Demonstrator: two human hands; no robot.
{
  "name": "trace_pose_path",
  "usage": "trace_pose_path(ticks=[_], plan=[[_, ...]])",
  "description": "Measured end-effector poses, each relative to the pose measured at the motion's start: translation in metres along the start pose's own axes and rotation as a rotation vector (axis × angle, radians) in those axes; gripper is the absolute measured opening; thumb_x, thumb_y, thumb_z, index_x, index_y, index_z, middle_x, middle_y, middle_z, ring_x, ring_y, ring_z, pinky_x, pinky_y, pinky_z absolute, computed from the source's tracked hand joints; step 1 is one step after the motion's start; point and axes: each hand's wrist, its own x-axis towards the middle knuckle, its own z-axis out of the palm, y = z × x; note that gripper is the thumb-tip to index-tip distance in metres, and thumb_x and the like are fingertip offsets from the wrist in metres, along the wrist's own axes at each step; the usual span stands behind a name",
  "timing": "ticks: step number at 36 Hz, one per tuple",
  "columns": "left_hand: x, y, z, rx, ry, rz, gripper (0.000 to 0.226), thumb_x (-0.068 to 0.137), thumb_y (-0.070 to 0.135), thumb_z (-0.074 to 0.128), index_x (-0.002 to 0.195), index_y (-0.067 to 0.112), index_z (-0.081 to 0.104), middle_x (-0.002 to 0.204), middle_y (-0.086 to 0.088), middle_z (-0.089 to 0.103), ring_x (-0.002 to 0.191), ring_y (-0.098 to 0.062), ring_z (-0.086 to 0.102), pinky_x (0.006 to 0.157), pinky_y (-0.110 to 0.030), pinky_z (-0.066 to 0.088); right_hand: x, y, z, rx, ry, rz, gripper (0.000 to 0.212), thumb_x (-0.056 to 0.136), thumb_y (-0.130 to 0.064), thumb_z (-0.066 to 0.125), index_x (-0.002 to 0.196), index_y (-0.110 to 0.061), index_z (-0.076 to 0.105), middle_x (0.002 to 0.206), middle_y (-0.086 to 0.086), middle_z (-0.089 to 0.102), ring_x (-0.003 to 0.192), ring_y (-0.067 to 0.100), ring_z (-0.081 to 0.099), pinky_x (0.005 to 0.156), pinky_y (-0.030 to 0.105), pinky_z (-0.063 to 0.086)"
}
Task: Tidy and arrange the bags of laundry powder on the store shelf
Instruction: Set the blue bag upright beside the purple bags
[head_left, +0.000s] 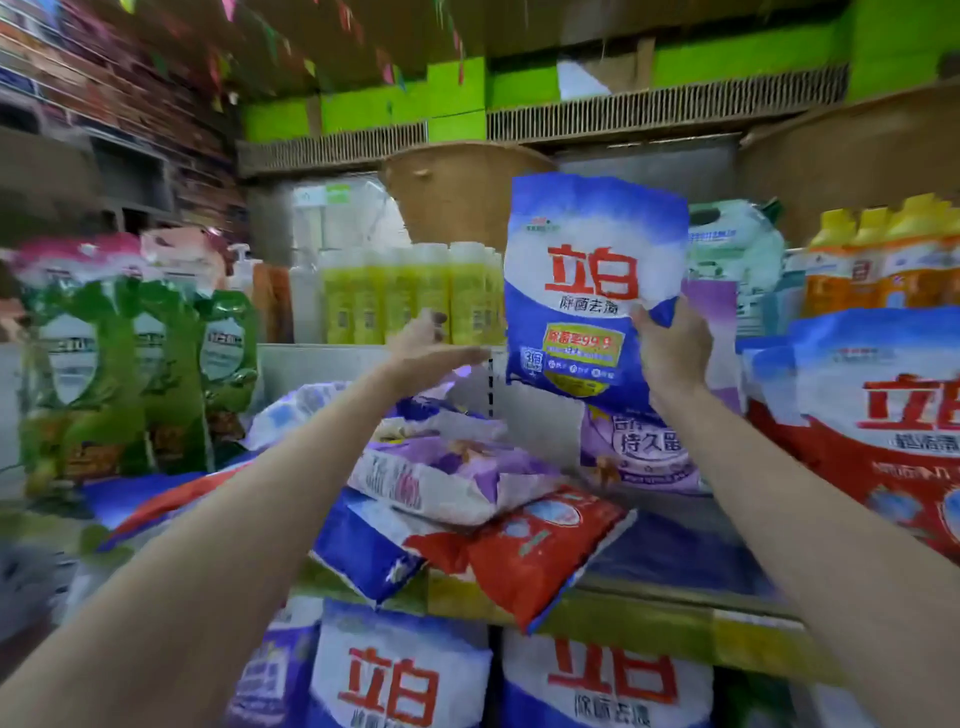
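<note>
- Shelf (675, 618) with a yellow-green front edge runs across the middle of the view, loaded with bags of laundry powder.
- Red and white bag (878, 431) stands upright at the right end of it, the largest bag there.
- Green pouches (130, 374) stand in a row at the left end.
- Heap of toppled bags lies between them: a purple bag (452, 478) flat on top, a red bag (530, 561) and a blue bag (363, 556) under it, both jutting over the shelf edge.
- Blue and white bag (587, 291) is held upright in the air above the heap, in front of yellow bottles (405, 296).
- Right hand (675, 353) grips that bag at its lower right edge, thumb on the front face.
- Left hand (431, 348) hovers just left of the bag, fingers seemingly straight and holding nothing, though blur softens them.
</note>
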Motion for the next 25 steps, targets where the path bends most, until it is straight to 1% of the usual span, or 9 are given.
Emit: trace_pose_path(ticks=[2, 5, 10, 13, 15, 16, 18, 21, 25], plan=[[-0.001, -0.017, -0.004, 0.254, -0.17, -0.038, 0.076, 0.072, 0.037, 0.077, 0.134, 0.007, 0.043, 0.125, -0.011, 0.052, 0.112, -0.027, 0.052, 0.092, -0.032, 0.046, -0.004, -0.001, 0.014, -0.058, -0.007, -0.041, 0.037, 0.092, -0.024, 0.058, 0.067, -0.011, 0.034, 0.071, 0.006, 0.043, 0.075, 0.023, 0.042, 0.066, 0.029, 0.027], [-0.001, -0.024, -0.01, 0.383, -0.065, -0.007, 0.022, 0.081, 0.023, 0.064, 0.093, 0.004, 0.064, 0.083, -0.015, 0.06, 0.081, -0.028, 0.056, 0.06, -0.028, 0.038, -0.012, 0.005, 0.034, -0.09, -0.017, -0.039, 0.04, 0.092, -0.025, 0.057, 0.064, -0.014, 0.031, 0.075, 0.008, 0.044, 0.075, 0.023, 0.044, 0.066, 0.031, 0.03], [0.007, -0.03, -0.035, 0.582, 0.182, -0.024, 0.028, 0.088, 0.015, 0.049, 0.103, -0.003, 0.064, 0.112, -0.025, 0.062, 0.107, -0.038, 0.058, 0.079, -0.035, 0.046, -0.028, 0.007, 0.071, 0.016, -0.055, -0.002, 0.047, 0.093, -0.024, 0.057, 0.061, -0.018, 0.024, 0.061, 0.0, 0.029, 0.061, 0.021, 0.03, 0.058, 0.03, 0.017], [0.005, -0.04, -0.048, 0.623, 0.257, -0.069, 0.031, 0.091, 0.019, 0.047, 0.109, -0.001, 0.062, 0.118, -0.025, 0.06, 0.111, -0.038, 0.057, 0.085, -0.037, 0.046, -0.034, 0.011, 0.101, 0.051, -0.191, 0.068, 0.04, 0.096, -0.029, 0.051, 0.063, -0.022, 0.029, 0.062, -0.001, 0.033, 0.059, 0.017, 0.035, 0.057, 0.023, 0.031], [-0.001, -0.05, -0.056, 0.638, 0.278, -0.096, 0.031, 0.092, 0.021, 0.047, 0.109, -0.001, 0.061, 0.118, -0.025, 0.06, 0.111, -0.038, 0.057, 0.085, -0.037, 0.045, -0.034, 0.029, 0.126, -0.118, -0.407, 0.147, 0.016, 0.097, -0.03, 0.046, 0.084, -0.02, 0.049, 0.081, 0.008, 0.054, 0.083, 0.027, 0.052, 0.076, 0.03, 0.041], [-0.003, -0.056, -0.059, 0.638, 0.278, -0.102, 0.031, 0.092, 0.021, 0.047, 0.108, -0.002, 0.061, 0.117, -0.025, 0.06, 0.11, -0.039, 0.057, 0.085, -0.038, 0.045, -0.034, 0.039, 0.137, -0.218, -0.521, 0.187, 0.021, 0.097, -0.028, 0.045, 0.108, -0.012, 0.052, 0.107, 0.017, 0.057, 0.102, 0.031, 0.053, 0.088, 0.036, 0.042], [-0.006, -0.068, -0.066, 0.622, 0.261, -0.12, 0.032, 0.091, 0.023, 0.048, 0.104, -0.003, 0.061, 0.115, -0.026, 0.061, 0.109, -0.04, 0.057, 0.083, -0.038, 0.045, -0.042, 0.042, 0.148, -0.522, -0.623, 0.178, 0.048, 0.096, -0.021, 0.045, 0.137, 0.001, 0.033, 0.139, 0.022, 0.038, 0.127, 0.034, 0.04, 0.103, 0.037, 0.035], [-0.009, -0.078, -0.074, 0.585, 0.249, -0.149, 0.036, 0.092, 0.026, 0.049, 0.101, -0.007, 0.061, 0.113, -0.027, 0.061, 0.107, -0.039, 0.057, 0.082, -0.039, 0.045, -0.055, 0.03, 0.143, -0.736, -0.702, 0.123, 0.049, 0.096, -0.013, 0.042, 0.141, 0.001, 0.029, 0.145, 0.021, 0.031, 0.133, 0.032, 0.035, 0.106, 0.036, 0.032], [-0.015, -0.073, -0.076, 0.582, 0.248, -0.144, 0.038, 0.094, 0.026, 0.044, 0.108, -0.006, 0.06, 0.118, -0.027, 0.06, 0.111, -0.039, 0.056, 0.085, -0.037, 0.045, -0.045, 0.023, 0.137, -0.972, -0.837, -0.063, 0.041, 0.091, -0.021, 0.041, 0.129, -0.01, 0.052, 0.136, 0.012, 0.052, 0.122, 0.028, 0.052, 0.101, 0.039, 0.045]])
